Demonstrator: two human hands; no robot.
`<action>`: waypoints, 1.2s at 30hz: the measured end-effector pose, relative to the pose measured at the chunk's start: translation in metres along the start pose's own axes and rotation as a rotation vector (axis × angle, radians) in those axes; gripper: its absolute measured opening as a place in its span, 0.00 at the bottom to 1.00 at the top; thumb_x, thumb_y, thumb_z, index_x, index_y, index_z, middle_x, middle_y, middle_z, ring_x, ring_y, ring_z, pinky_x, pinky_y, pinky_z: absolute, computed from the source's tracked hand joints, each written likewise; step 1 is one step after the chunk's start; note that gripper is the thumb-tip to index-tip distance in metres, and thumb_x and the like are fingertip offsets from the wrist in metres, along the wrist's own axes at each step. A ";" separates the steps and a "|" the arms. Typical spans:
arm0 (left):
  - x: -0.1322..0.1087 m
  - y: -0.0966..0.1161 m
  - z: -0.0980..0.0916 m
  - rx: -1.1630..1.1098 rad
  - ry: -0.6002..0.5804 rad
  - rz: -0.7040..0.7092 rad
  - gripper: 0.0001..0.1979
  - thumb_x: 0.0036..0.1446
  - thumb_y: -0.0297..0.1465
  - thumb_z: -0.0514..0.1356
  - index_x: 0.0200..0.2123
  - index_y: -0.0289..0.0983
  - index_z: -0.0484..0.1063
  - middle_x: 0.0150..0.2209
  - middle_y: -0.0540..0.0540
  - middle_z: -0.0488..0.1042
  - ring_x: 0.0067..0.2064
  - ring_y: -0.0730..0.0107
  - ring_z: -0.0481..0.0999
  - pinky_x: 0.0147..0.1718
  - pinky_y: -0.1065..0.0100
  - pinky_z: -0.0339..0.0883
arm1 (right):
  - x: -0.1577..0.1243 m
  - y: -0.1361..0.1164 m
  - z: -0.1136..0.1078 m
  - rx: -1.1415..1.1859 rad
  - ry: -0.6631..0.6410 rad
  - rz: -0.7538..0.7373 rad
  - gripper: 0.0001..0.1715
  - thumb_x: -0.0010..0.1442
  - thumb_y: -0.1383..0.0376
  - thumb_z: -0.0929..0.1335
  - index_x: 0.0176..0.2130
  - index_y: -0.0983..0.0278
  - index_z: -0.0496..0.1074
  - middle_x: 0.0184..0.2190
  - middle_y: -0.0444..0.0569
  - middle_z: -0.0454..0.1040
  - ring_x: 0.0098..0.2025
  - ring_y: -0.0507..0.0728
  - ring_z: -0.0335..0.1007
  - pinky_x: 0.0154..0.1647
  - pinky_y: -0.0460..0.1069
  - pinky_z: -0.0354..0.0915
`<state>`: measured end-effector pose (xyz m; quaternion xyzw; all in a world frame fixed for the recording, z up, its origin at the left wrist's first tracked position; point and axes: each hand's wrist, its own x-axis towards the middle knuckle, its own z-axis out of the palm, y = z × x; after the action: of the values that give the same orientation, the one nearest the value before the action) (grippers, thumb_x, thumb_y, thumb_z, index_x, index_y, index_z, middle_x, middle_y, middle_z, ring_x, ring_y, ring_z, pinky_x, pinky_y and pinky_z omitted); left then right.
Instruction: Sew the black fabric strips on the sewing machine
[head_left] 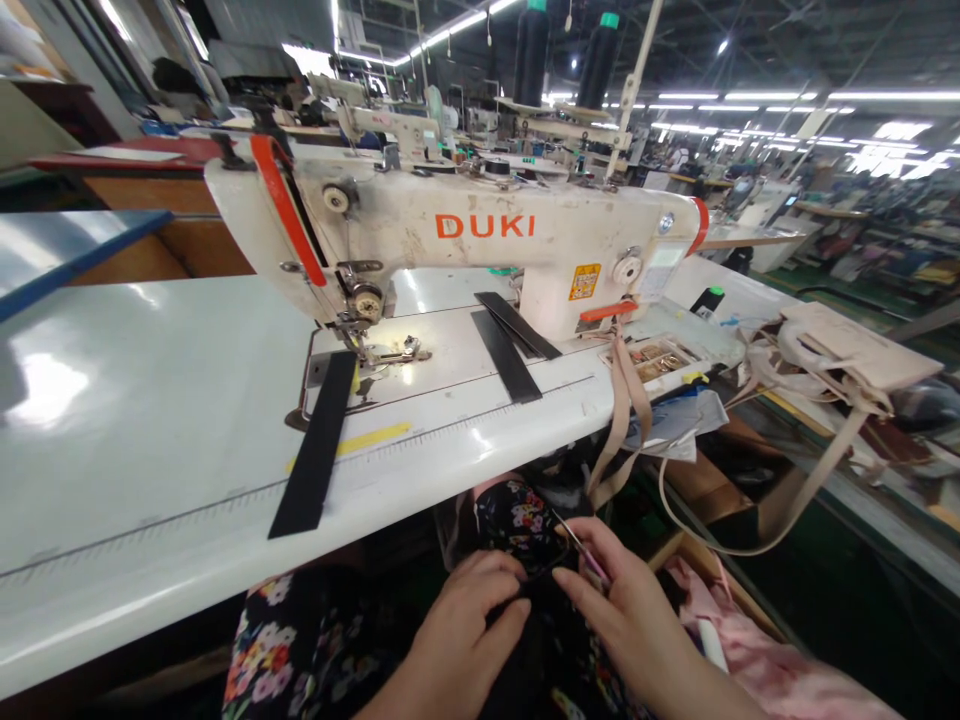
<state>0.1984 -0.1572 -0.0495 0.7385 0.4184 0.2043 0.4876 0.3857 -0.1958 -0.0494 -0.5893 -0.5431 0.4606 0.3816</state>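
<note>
Below the table edge, over my lap in floral cloth, both hands meet. My left hand is closed, its fingers pinching a dark piece of fabric. My right hand is closed around small pink-handled snips, whose blades point at the fabric. A white DUKI sewing machine stands on the white table. A black strap lies under its needle area, and two more black strips lie crossed near the machine's column.
Beige webbing straps hang off the table's right edge beside a small tray of metal parts. Beige bags pile at the right. Pink cloth lies in a box by my right knee. More sewing stations fill the background.
</note>
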 end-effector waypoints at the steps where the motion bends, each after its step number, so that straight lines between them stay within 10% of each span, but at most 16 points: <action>1: -0.001 0.001 0.000 0.036 0.011 -0.003 0.12 0.59 0.27 0.52 0.26 0.38 0.72 0.37 0.45 0.75 0.44 0.61 0.73 0.46 0.64 0.63 | -0.006 -0.002 0.003 -0.011 -0.001 -0.006 0.17 0.64 0.52 0.65 0.45 0.61 0.67 0.36 0.46 0.69 0.38 0.56 0.64 0.41 0.48 0.60; 6: -0.003 0.009 0.001 0.174 -0.003 -0.018 0.13 0.60 0.26 0.51 0.26 0.39 0.72 0.36 0.46 0.74 0.43 0.60 0.72 0.45 0.61 0.61 | -0.027 0.002 0.009 0.071 -0.252 0.109 0.36 0.64 0.37 0.52 0.30 0.61 0.66 0.22 0.42 0.58 0.26 0.54 0.57 0.28 0.47 0.57; 13: -0.002 0.008 0.005 0.230 0.012 -0.038 0.11 0.59 0.26 0.52 0.26 0.39 0.70 0.35 0.46 0.74 0.42 0.59 0.72 0.45 0.59 0.61 | -0.027 0.011 0.006 0.127 -0.305 0.299 0.37 0.59 0.33 0.54 0.28 0.61 0.63 0.21 0.40 0.54 0.22 0.51 0.48 0.20 0.47 0.47; 36: -0.006 -0.003 0.018 0.173 0.042 -0.019 0.11 0.58 0.26 0.53 0.24 0.39 0.68 0.34 0.48 0.74 0.40 0.61 0.72 0.42 0.63 0.61 | -0.018 0.027 0.036 0.443 -0.180 0.467 0.40 0.47 0.28 0.62 0.23 0.61 0.58 0.13 0.34 0.48 0.15 0.46 0.38 0.15 0.45 0.38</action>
<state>0.2068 -0.1713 -0.0600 0.7694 0.4516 0.1785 0.4150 0.3593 -0.2187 -0.0832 -0.5573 -0.3115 0.6929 0.3351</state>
